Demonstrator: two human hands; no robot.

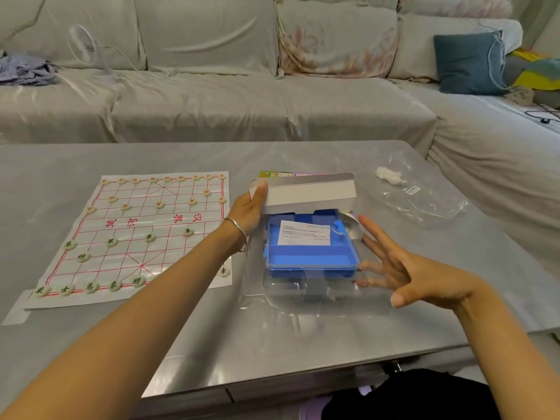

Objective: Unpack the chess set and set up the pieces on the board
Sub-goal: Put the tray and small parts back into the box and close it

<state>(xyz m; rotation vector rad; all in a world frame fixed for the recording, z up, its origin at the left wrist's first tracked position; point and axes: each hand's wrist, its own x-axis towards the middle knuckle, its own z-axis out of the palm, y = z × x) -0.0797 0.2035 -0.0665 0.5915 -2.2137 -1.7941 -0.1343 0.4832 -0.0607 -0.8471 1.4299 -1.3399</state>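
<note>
A paper chess board (136, 234) with a red grid lies flat on the left of the table. Several round pale pieces (138, 281) stand on it in rows at both ends. To its right sits a blue tray (312, 256) with a white slip of paper, inside a clear plastic shell (318, 295). A white cardboard box lid (306, 192) stands raised behind the tray. My left hand (250, 207) grips the lid's left end, thumb on top. My right hand (391, 268) hovers with fingers spread at the tray's right edge, holding nothing.
A crumpled clear plastic bag (424, 195) with a white wad (389, 174) lies at the table's back right. The grey table's front edge (303, 380) runs close to me. A covered sofa (242, 98) with a blue cushion (468, 62) stands behind the table.
</note>
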